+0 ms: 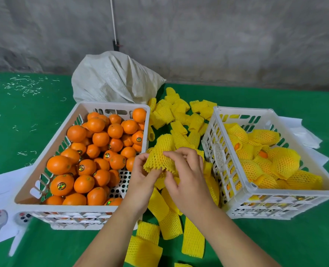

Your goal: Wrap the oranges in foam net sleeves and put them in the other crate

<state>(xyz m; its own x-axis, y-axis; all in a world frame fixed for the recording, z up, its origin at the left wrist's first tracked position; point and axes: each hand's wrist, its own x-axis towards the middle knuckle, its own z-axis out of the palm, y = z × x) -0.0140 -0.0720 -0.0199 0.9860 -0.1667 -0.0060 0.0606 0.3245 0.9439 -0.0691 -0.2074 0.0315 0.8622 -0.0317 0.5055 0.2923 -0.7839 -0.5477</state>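
Between crates, both hands (pixel 171 170) pinching sleeved orange (pixel 160 151), upright

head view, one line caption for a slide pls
Both hands, left and right, pull a yellow foam net sleeve over an orange between the crate of bare oranges and the crate of wrapped ones.

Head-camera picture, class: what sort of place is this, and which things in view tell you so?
Probably a fruit packing station in a plain storeroom or shed. A crate of bare oranges sits beside a crate of wrapped oranges, with loose foam net sleeves heaped between them on a green-covered table against a rough concrete wall.
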